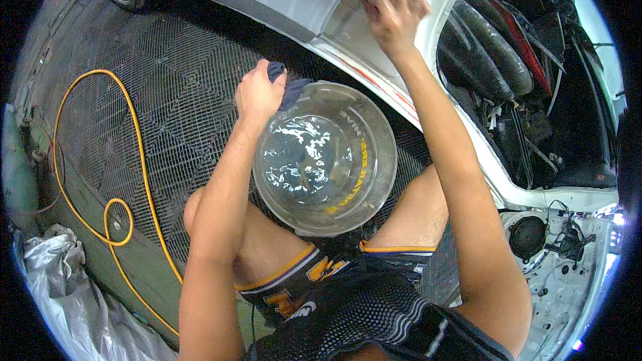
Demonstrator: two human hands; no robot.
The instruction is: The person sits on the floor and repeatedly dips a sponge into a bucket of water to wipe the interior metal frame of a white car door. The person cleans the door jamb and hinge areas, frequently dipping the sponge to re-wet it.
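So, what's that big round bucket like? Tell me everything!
The bucket is round and cloudy, like see-through plastic, with yellow lettering on its wall. It's open and upright, with shiny liquid, probably water, inside. It stands on the dark ribbed floor between the person's legs. A dark cloth in the left hand seems to touch its rim.

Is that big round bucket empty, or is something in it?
Not empty: the bucket holds clear liquid, its surface showing bright, rippled reflections. How deep it is, I cannot tell.
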